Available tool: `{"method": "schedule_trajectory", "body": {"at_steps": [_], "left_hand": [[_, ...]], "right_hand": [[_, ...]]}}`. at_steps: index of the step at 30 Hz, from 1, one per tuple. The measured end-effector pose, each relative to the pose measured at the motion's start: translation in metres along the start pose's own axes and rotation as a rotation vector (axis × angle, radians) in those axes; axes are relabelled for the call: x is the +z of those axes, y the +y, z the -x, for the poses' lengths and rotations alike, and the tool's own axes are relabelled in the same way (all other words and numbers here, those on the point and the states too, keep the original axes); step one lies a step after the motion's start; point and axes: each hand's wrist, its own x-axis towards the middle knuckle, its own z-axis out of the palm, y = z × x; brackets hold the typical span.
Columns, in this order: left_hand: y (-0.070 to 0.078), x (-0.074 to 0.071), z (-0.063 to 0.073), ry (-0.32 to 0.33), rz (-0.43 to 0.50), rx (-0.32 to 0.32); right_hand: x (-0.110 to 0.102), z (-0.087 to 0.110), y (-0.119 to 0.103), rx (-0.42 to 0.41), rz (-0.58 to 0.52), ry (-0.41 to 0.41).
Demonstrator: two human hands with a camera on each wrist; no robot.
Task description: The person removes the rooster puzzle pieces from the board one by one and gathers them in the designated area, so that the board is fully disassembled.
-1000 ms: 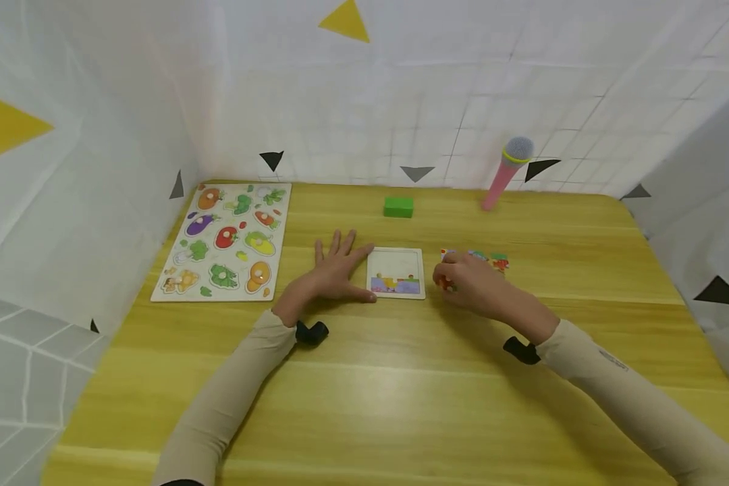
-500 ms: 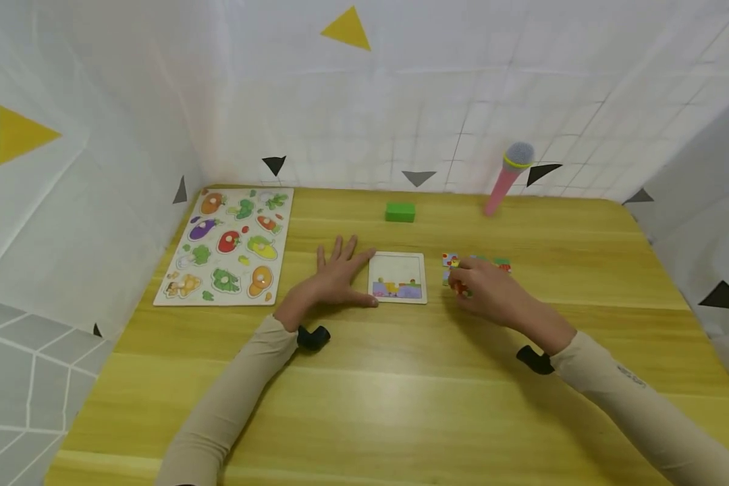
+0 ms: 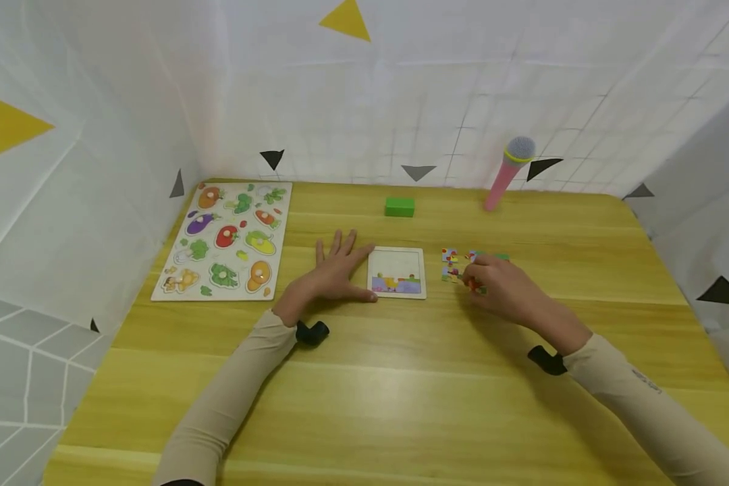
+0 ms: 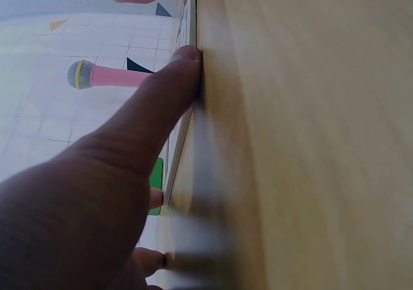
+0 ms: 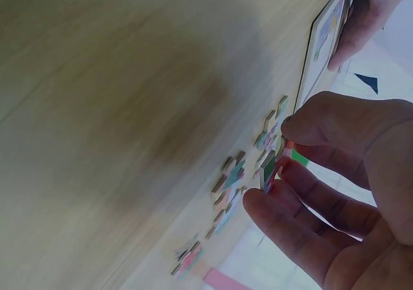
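My left hand [image 3: 334,275] lies spread on the table, thumb and forefinger at the left corners of a small white-framed puzzle tray [image 3: 397,262]. Pieces with a lilac and orange picture fill the tray's lower part; its upper part is bare. In the left wrist view my thumb [image 4: 171,77] presses along the tray's edge. My right hand [image 3: 501,287] pinches a jigsaw piece [image 5: 268,172] between thumb and fingertips, close over the other pieces. Loose jigsaw pieces [image 3: 450,273] lie right of the tray, some hidden under the right hand.
A vegetable peg puzzle board [image 3: 237,256] lies at the table's left. Behind the tray sits a green block [image 3: 399,207]. A pink toy microphone [image 3: 503,182] is at the back right, against the white sheet wall [image 3: 352,101].
My right hand has shifted to the right over the loose pieces, uncovering the ones nearest the tray. The left hand has stayed at the tray's edge.
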Motion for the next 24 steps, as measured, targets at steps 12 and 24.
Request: {"method": "schedule_trajectory", "body": {"at_steps": [12,24], "left_hand": [[-0.002,0.0,-0.002,-0.003,0.001,0.002],[-0.003,0.001,-0.003,-0.007,0.005,0.003]], "right_hand": [[-0.004,0.009,0.01,0.03,0.009,-0.008],[-0.004,0.014,0.024,0.061,0.02,-0.013]]}}
